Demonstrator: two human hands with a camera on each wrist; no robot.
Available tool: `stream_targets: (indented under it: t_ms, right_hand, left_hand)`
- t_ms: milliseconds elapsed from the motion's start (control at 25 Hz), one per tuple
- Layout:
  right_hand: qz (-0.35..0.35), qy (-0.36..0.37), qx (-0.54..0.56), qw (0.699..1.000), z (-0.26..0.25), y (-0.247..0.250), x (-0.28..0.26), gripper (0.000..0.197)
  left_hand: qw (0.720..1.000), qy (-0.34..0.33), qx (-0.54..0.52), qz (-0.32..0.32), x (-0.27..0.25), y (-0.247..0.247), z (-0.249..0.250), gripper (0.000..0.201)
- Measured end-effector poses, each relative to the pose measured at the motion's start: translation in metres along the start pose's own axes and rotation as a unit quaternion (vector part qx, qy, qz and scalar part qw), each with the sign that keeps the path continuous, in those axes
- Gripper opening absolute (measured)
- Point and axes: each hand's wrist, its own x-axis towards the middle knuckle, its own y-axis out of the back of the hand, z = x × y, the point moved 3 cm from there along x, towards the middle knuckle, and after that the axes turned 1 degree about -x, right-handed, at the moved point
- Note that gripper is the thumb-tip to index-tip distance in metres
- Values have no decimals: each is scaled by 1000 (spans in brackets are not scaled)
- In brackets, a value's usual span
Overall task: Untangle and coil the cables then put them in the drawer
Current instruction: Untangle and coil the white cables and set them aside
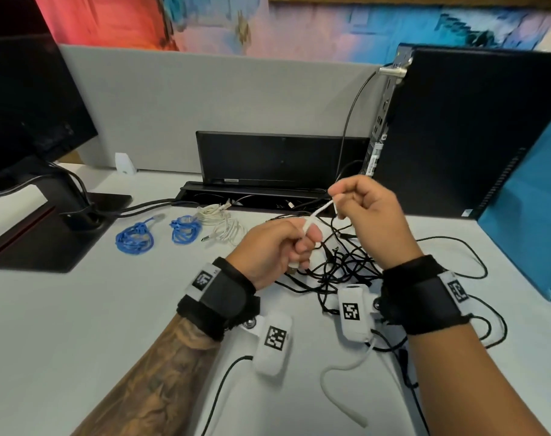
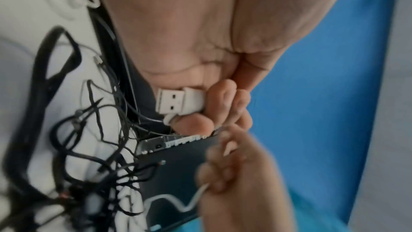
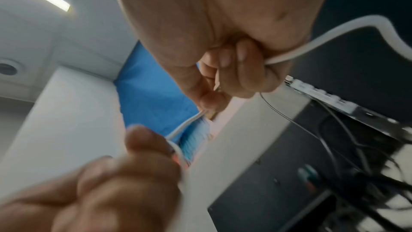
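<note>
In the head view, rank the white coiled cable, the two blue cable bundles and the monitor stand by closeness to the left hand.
From the left hand:
1. White coiled cable, just to its left.
2. Right blue cable bundle, farther left.
3. Left blue cable bundle, beyond it.
4. Monitor stand, at the desk's left edge.

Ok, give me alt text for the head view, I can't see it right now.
Both hands hold a white cable above a desk: the left hand grips its USB end, the right hand pinches it higher. Tangled black cables lie beneath; two blue coils and a white coil sit left.
</note>
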Motion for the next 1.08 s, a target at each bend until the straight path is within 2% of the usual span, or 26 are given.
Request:
stream_targets:
  t_ms: [80, 160, 240, 280, 400, 520, 600, 680, 720, 840, 920, 1000, 1080]
  right_hand:
    - [-57, -31, -35, 997, 13, -12, -2, 12]
    - [-157, -53, -81, 983, 15, -26, -10, 16]
    - [-246, -61, -115, 960, 6, -38, -22, 19]
    - [-269, -63, -127, 953, 1, -41, -27, 20]
    - [-311, -55, -143, 938, -10, -42, -39, 27]
    - [-285, -51, -54, 956, -16, -35, -45, 20]
    - [-215, -8, -23, 976, -17, -28, -42, 18]
    - [-150, 37, 14, 988, -18, -23, -38, 18]
    - [-125, 48, 28, 991, -16, -22, -36, 19]
    - [-63, 39, 23, 997, -3, -20, -33, 20]
    - [-52, 23, 34, 998, 6, -24, -30, 11]
    - [-90, 12, 40, 995, 12, -30, -29, 16]
    - [-148, -21, 8, 989, 15, -35, -31, 27]
  left_hand:
    - [994, -18, -111, 12, -4, 7, 8, 28]
    - [978, -46, -196, 59, -3, 18, 15, 25]
    - [962, -64, -235, 124, -2, 27, 17, 23]
    - [957, -73, -236, 151, -3, 29, 17, 23]
    - [954, -122, -170, 214, -5, 35, 20, 21]
    - [951, -172, -7, 255, -8, 40, 23, 20]
    - [944, -178, 146, 237, -9, 37, 22, 21]
    - [940, -148, 259, 165, -9, 26, 18, 22]
    - [946, -120, 274, 123, -8, 19, 16, 25]
    - [985, -22, 167, 30, -6, 12, 9, 31]
    - [997, 13, 75, -20, -9, 12, 8, 28]
    - [999, 24, -15, -39, -12, 13, 9, 24]
    - [989, 23, -148, -23, -13, 14, 14, 20]
